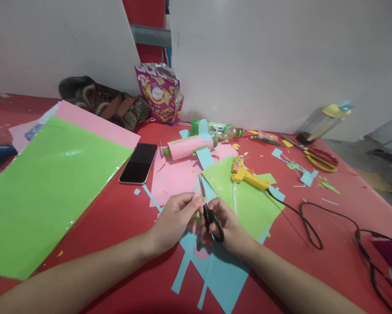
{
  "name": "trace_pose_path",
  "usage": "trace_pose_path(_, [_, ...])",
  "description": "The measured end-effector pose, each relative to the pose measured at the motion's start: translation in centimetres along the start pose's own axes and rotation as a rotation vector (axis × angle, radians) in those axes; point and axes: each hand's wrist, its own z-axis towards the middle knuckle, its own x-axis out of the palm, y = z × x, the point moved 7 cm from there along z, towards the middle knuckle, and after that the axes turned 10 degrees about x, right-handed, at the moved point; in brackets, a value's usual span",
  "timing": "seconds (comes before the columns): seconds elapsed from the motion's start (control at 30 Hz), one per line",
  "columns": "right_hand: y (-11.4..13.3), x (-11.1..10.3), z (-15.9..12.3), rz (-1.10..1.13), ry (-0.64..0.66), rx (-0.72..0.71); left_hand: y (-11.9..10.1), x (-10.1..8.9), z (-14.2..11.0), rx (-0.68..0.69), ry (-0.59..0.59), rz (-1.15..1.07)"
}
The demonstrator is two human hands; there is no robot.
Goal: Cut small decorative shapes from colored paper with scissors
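Between the thumb and fingers of my left hand (173,220) is a small pink paper piece (203,201) with a bit of green at its edge. My right hand (231,224) grips black-handled scissors (214,221), their blades pointing away from me beside that piece. Whether the blades touch the paper I cannot tell. Under both hands lie blue paper (226,270) with cut strips and green paper (257,213). Just beyond is a bottle wrapped in pink paper (185,147). A yellow glue gun (250,176) rests on the green sheet.
Left stand green sheets in a clear sleeve (61,174) and a phone (138,164). At the back are a snack bag (159,93), a green-capped bottle (226,131) and a camouflage item (107,102). Right are yellow-handled scissors (320,160), a tumbler (320,124) and a black cord (310,231).
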Motion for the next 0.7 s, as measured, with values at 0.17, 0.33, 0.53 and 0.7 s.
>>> trace_pose_path(0.17, [0.6,-0.7,0.2,0.039,-0.03,-0.102,-0.3,0.5,0.1,0.015,0.095,0.058])
trace_pose_path(0.33, [1.2,-1.8,0.3,0.144,-0.113,-0.199,-0.2,1.2,0.3,0.02,0.283,0.259])
trace_pose_path(0.53, [1.3,-1.6,0.1,0.093,-0.148,-0.136,1.1,1.7,0.1,-0.054,0.497,0.429])
trace_pose_path(0.7, [1.3,-0.9,0.0,-0.024,-0.089,-0.094,1.4,1.5,0.1,-0.072,0.558,0.549])
